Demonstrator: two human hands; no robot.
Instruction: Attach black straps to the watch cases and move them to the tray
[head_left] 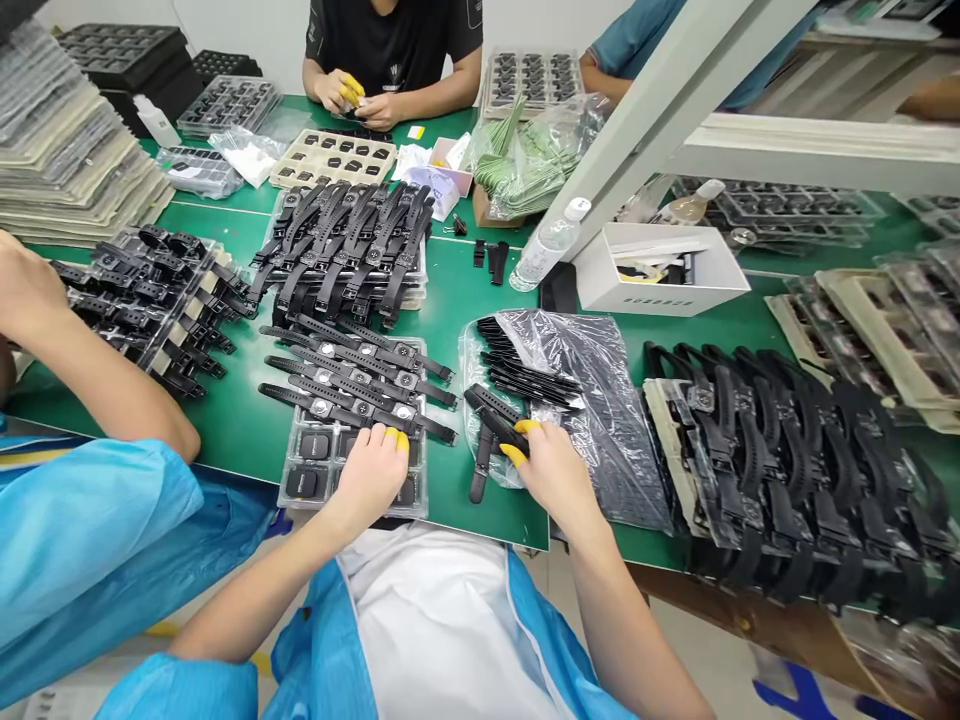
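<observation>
My left hand (373, 472) is over the clear plastic tray (423, 482) in front of me, with yellow covers on its fingertips. Its fingers are curled together, and whatever they grip is hidden beneath them. Square black watch bodies (306, 483) sit in the tray's near pockets. Across its far part lie several watches with black straps (360, 380). To the right, my right hand (553, 468), also in yellow finger covers, pinches a black watch strap (495, 405); another strap piece (480, 478) hangs below it.
Right of my hand lie thin black strips (525, 365) and a plastic-wrapped black stack (607, 430). Trays of strapped watches stand behind (345, 245), left (150, 300) and far right (787, 450). A bottle (551, 245) and white box (660, 270) stand beyond. Co-workers sit left and opposite.
</observation>
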